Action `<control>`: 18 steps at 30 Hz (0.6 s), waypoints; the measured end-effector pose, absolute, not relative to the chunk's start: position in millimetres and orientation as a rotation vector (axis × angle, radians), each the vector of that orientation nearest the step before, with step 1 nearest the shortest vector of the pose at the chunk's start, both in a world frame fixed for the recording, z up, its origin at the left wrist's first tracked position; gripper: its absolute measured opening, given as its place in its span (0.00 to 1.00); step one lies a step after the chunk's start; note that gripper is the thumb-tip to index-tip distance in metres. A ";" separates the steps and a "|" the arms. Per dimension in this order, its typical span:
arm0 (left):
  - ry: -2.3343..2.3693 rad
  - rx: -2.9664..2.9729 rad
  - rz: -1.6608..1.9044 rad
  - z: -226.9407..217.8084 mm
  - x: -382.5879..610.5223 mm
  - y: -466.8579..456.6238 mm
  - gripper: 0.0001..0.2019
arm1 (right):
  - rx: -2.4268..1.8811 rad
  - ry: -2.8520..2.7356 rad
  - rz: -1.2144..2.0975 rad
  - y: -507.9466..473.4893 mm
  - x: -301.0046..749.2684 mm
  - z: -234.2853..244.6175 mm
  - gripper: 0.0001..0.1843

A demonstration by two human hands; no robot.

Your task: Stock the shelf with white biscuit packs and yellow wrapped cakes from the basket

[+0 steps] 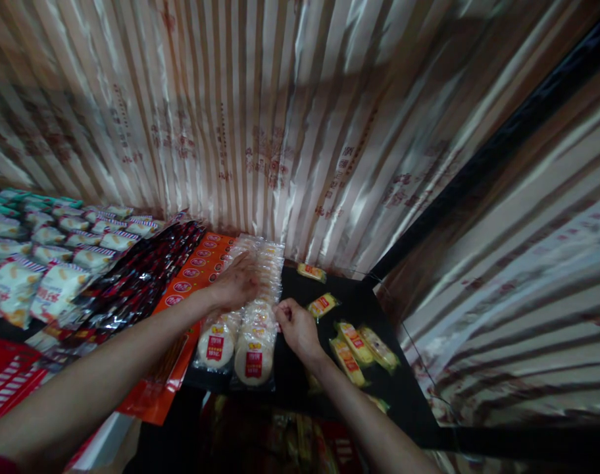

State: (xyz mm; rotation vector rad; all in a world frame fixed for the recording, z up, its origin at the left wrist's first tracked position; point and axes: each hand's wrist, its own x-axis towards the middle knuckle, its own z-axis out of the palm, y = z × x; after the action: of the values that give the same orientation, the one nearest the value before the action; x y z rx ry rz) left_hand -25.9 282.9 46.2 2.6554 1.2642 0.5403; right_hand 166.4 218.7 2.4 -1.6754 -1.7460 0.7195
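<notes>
Two rows of overlapping clear packets with round pale crackers (253,362) lie side by side on the black shelf, each front packet bearing a red label. My left hand (235,284) reaches across the tops of the rows, its fingers stretched out and partly blurred. At the right edge of the right-hand row, my right hand (299,327) is closed, thumb and fingers pinched together against the packets. Whatever is between those fingertips, if anything, is too small to make out. An orange printed sheet or packaging (194,270) runs along the left side of the rows.
Several small yellow packets (352,342) lie scattered on the black shelf (300,289) to the right. Dark shiny packets (142,276) and white snack bags (60,286) fill the left. Striped plastic sheeting (260,131) hangs behind, beside a dark slanted post (477,164). A red basket (8,375) stands lower left.
</notes>
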 end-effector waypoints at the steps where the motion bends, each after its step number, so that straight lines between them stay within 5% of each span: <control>1: 1.266 2.641 0.556 46.9 -28.0 280.8 0.09 | -1.692 -1.751 0.697 218.2 165.8 3.4 0.10; 18: 1.212 2.637 0.434 42.8 -26.9 264.1 0.03 | -1.720 -1.691 0.618 213.4 166.0 8.2 0.14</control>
State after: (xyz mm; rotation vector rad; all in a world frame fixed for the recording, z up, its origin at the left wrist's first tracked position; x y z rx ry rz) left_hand -26.9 264.1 42.8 2.6369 1.2117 0.4338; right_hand 166.0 213.4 8.2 -1.7204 -1.6911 0.6184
